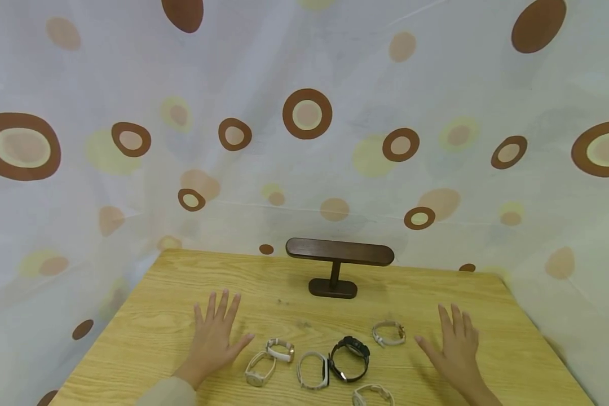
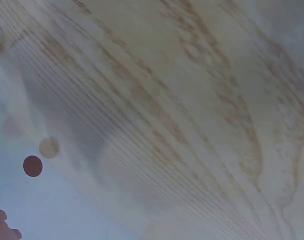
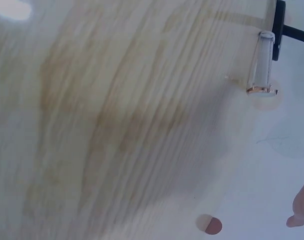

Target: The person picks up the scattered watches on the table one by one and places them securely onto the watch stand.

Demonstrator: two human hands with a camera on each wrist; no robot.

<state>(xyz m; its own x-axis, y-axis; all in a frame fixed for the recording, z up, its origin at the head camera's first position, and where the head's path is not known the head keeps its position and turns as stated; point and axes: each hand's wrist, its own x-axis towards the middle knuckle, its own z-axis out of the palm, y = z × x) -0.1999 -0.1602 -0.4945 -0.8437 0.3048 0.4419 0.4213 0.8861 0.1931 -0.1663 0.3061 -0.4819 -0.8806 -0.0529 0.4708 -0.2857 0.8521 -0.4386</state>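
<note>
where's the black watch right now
In the head view, the black watch is on the table at bottom centre, just right of the black-faced white band and nearer the camera than the stand.

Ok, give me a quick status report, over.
Left hand, right hand: fingers extended, holding nothing. Six looped black or pale watches between them. Dark brown T-shaped wooden stand behind, unblocked.

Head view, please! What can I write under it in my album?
Left hand and right hand spread either side of six watches, dark stand behind.
</note>
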